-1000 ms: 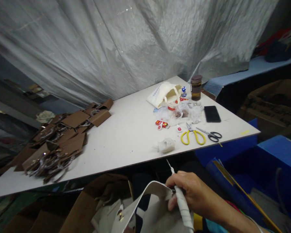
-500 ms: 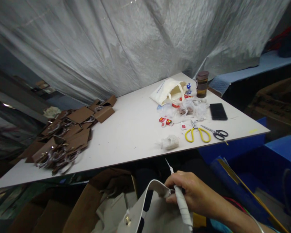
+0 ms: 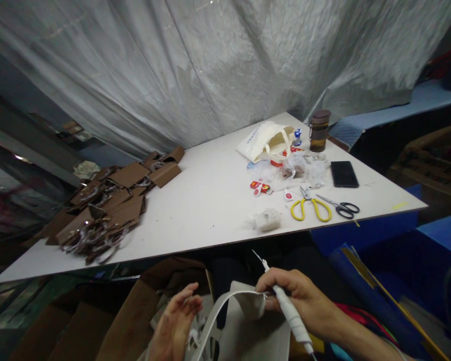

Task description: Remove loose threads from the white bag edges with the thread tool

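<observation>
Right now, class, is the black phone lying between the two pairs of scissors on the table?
No: the black phone lies apart, behind the yellow scissors and black scissors, which lie side by side.

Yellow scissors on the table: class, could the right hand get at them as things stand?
Probably not at once: the right hand grips a white tool and a strap. The yellow scissors lie uncovered near the table edge.

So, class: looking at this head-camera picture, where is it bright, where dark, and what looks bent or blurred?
Head view: the white table and silver sheet are brightly lit; below the table edge it is dim, so the left hand looks soft and slightly blurred; the right hand with its white tool is clearer; the wide lens slants the table edges.
</observation>
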Motion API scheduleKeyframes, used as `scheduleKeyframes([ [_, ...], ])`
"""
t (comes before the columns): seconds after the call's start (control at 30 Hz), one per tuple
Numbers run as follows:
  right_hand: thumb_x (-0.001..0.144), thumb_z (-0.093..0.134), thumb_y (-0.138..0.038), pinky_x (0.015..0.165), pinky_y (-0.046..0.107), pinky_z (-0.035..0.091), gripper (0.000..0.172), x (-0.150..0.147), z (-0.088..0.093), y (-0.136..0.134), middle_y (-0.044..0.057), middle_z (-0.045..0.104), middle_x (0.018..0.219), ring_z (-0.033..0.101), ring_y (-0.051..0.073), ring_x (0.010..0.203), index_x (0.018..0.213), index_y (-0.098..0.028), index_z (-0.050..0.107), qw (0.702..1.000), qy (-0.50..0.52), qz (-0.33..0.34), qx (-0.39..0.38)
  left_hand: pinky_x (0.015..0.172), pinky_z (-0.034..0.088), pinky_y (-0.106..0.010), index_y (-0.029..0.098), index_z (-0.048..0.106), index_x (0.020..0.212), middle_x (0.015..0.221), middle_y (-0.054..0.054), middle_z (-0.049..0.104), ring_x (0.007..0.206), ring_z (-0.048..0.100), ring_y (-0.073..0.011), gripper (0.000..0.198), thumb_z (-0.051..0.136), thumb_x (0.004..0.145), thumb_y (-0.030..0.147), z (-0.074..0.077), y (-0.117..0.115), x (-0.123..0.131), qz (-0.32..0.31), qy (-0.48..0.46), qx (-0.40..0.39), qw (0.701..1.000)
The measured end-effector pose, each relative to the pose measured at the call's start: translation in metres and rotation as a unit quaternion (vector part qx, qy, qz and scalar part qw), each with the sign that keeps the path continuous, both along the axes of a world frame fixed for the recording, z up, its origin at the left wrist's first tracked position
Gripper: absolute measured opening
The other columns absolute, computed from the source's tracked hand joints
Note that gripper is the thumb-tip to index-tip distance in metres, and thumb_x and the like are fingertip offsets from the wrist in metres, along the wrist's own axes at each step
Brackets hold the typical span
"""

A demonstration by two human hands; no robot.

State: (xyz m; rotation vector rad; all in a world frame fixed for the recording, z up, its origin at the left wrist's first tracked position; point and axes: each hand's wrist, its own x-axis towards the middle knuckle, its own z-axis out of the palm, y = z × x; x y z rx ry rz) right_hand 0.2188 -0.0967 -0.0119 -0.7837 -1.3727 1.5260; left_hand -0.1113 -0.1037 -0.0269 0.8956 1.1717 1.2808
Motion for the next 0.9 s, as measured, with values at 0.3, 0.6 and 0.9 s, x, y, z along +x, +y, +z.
scheduleKeyframes([
  [0.3, 0.092, 0.073, -0.020, 0.073, 0.019, 0.049, 0.006, -0.009, -0.001, 0.006, -0.001, 0.076, 0.090, 0.068, 0.014, 0.081, 0.097, -0.021, 0.077, 0.997, -0.043, -0.026, 0.052, 0.104, 0.050, -0.050, 0.017, 0.073, 0.131, 0.131, -0.019, 0.070, 0.118, 0.065, -0.0412, 0.096, 0.054, 0.074, 0.092, 0.069, 0.071, 0.081, -0.430, 0.109, -0.002, 0.896],
  [0.6, 0.094, 0.071, -0.023, 0.080, 0.021, 0.054, 0.019, -0.001, -0.032, 0.019, 0.000, 0.079, 0.100, 0.074, 0.015, 0.088, 0.113, -0.027, 0.075, 0.970, -0.158, -0.167, 0.081, 0.095, 0.048, -0.036, 0.018, 0.078, 0.112, 0.111, -0.008, 0.071, 0.107, 0.063, -0.0292, 0.043, 0.073, 0.084, 0.050, 0.044, 0.085, 0.126, -0.478, 0.229, 0.046, 0.847],
  [0.9, 0.091, 0.074, -0.025, 0.072, 0.024, 0.057, 0.030, -0.003, -0.048, 0.031, 0.001, 0.075, 0.088, 0.072, 0.016, 0.076, 0.121, -0.024, 0.073, 0.962, -0.132, -0.232, 0.055, 0.092, 0.051, -0.034, 0.019, 0.080, 0.109, 0.107, -0.006, 0.080, 0.101, 0.071, -0.0267, 0.038, 0.073, 0.072, 0.015, 0.025, 0.085, 0.148, -0.341, 0.286, -0.048, 0.894],
])
